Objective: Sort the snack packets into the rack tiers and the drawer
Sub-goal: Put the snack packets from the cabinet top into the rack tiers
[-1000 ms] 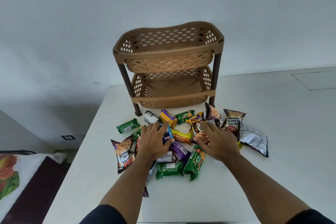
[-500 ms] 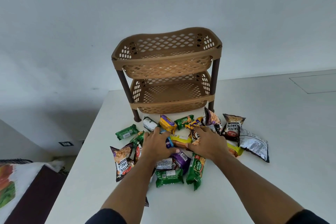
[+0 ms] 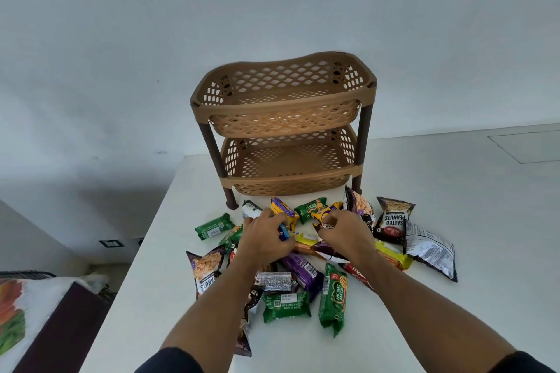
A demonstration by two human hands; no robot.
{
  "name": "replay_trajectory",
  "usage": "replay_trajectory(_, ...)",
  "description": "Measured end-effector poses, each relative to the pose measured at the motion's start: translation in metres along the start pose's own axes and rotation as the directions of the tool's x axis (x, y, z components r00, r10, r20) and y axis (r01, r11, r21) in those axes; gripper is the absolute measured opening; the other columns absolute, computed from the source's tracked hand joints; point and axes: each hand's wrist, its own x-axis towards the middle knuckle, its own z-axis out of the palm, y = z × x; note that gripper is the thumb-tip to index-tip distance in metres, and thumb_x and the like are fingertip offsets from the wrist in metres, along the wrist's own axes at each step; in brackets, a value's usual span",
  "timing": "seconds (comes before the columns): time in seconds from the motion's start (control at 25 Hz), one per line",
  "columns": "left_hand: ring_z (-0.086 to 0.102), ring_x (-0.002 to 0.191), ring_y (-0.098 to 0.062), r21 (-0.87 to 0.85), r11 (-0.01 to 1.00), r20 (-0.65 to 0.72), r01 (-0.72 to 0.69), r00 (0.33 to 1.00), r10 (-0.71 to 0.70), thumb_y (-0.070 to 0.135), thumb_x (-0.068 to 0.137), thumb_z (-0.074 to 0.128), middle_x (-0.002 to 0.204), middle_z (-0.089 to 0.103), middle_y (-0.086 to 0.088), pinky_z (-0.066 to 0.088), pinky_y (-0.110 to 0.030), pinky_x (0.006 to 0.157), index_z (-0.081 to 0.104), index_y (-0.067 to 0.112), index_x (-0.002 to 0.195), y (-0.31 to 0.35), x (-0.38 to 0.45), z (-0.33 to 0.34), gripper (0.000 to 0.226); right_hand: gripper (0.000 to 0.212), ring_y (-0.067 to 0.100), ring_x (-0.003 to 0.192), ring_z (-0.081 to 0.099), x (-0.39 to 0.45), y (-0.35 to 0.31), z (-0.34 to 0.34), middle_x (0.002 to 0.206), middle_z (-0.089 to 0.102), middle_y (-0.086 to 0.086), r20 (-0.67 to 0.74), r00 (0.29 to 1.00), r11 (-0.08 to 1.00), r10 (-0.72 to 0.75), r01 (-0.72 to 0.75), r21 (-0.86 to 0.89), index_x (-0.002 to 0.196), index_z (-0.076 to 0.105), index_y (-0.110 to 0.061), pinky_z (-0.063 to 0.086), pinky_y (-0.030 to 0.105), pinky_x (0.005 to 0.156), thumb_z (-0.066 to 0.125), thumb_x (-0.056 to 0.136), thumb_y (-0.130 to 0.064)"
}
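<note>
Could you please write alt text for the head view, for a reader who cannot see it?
A person's left hand and right hand reach into a heap of snack packets on a white table, the left gripping a blue packet. Behind the heap stands a brown two-tier rack with nothing in either basket.

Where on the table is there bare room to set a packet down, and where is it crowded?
Bare table lies right of the rack, beyond the silver packet, and along the near edge. Both tiers look empty. Crowded: the pile in front of the rack, where the left hand and right hand work.
</note>
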Motion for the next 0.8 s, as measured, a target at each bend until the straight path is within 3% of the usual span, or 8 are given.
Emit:
replay_trajectory(0.12, 0.057, 0.088, -0.021, -0.166, 0.986, -0.052, 0.023, 0.998, -0.032, 0.052, 0.081, 0.06, 0.1, 0.054, 0.002, 0.043, -0.038, 0.086, 0.063, 0.028, 0.107, -0.001, 0.01, -0.013, 0.036, 0.01, 0.011, 0.078, 0.067, 0.011, -0.012, -0.006, 0.084, 0.072, -0.009, 0.048, 0.998, 0.994, -0.029, 0.024, 0.104, 0.084, 0.072, -0.026, 0.059, 0.033, 0.073, 0.073, 0.074, -0.03)
replay_trajectory(0.24, 0.062, 0.08, -0.016, -0.423, 0.904, -0.149, 0.066, 0.979, -0.142, 0.046, 0.083, 0.066, 0.092, 0.063, 0.002, 0.05, -0.028, 0.067, 0.064, 0.027, 0.093, -0.002, 0.024, -0.027, 0.022, 0.005, 0.008, 0.073, 0.071, 0.023, -0.023, -0.015, 0.079, 0.076, -0.007, 0.094, 0.993, 0.959, -0.074, 0.045, 0.28, 0.082, 0.076, -0.022, 0.056, 0.026, 0.065, 0.076, 0.077, -0.021)
replay_trajectory(0.36, 0.066, 0.085, -0.014, -0.689, 0.703, -0.123, 0.177, 0.927, -0.355, 0.048, 0.084, 0.068, 0.088, 0.068, 0.006, 0.056, -0.031, 0.071, 0.066, 0.028, 0.087, 0.001, 0.044, -0.039, 0.02, 0.007, -0.001, 0.067, 0.069, 0.039, -0.036, -0.026, 0.076, 0.076, -0.009, 0.055, 0.995, 0.891, -0.083, 0.05, 0.452, 0.085, 0.079, -0.022, 0.048, 0.012, 0.06, 0.077, 0.08, -0.017)
replay_trajectory(0.48, 0.068, 0.093, -0.026, -0.861, 0.44, 0.006, 0.255, 0.87, -0.493, 0.047, 0.084, 0.07, 0.096, 0.069, -0.003, 0.062, -0.044, 0.08, 0.066, 0.027, 0.085, 0.007, 0.072, -0.047, 0.021, 0.011, 0.005, 0.068, 0.07, 0.06, -0.05, -0.038, 0.078, 0.077, -0.003, 0.019, 1.0, 0.796, -0.023, 0.007, 0.606, 0.088, 0.08, -0.019, 0.054, 0.019, 0.063, 0.078, 0.08, -0.012)
replay_trajectory(0.6, 0.068, 0.086, -0.022, -0.945, 0.213, 0.109, 0.248, 0.854, -0.509, 0.041, 0.088, 0.072, 0.106, 0.068, -0.012, 0.063, -0.034, 0.07, 0.068, 0.017, 0.101, 0.016, 0.097, -0.046, 0.027, 0.01, 0.002, 0.063, 0.068, 0.08, -0.058, -0.042, 0.076, 0.075, -0.004, 0.022, 0.997, 0.708, 0.07, -0.065, 0.704, 0.083, 0.079, -0.022, 0.049, 0.015, 0.052, 0.078, 0.082, -0.013)
replay_trajectory(0.68, 0.07, 0.091, -0.023, -0.97, 0.097, 0.142, 0.223, 0.843, -0.519, 0.038, 0.087, 0.073, 0.115, 0.066, -0.015, 0.063, -0.033, 0.07, 0.064, 0.01, 0.123, 0.023, 0.113, -0.046, 0.047, 0.006, 0.003, 0.067, 0.068, 0.092, -0.059, -0.043, 0.075, 0.075, -0.007, 0.019, 0.989, 0.65, 0.143, -0.109, 0.752, 0.082, 0.079, -0.023, 0.052, 0.02, 0.056, 0.076, 0.084, -0.018)
replay_trajectory(0.8, 0.07, 0.097, -0.026, -0.985, -0.012, 0.157, 0.174, 0.85, -0.503, 0.038, 0.079, 0.074, 0.123, 0.063, -0.017, 0.063, -0.036, 0.074, 0.058, 0.007, 0.135, 0.027, 0.138, -0.044, 0.066, 0.01, 0.009, 0.062, 0.072, 0.107, -0.061, -0.044, 0.068, 0.076, -0.007, 0.036, 0.976, 0.508, 0.217, -0.144, 0.849, 0.079, 0.076, -0.02, 0.057, 0.025, 0.054, 0.074, 0.087, -0.025)
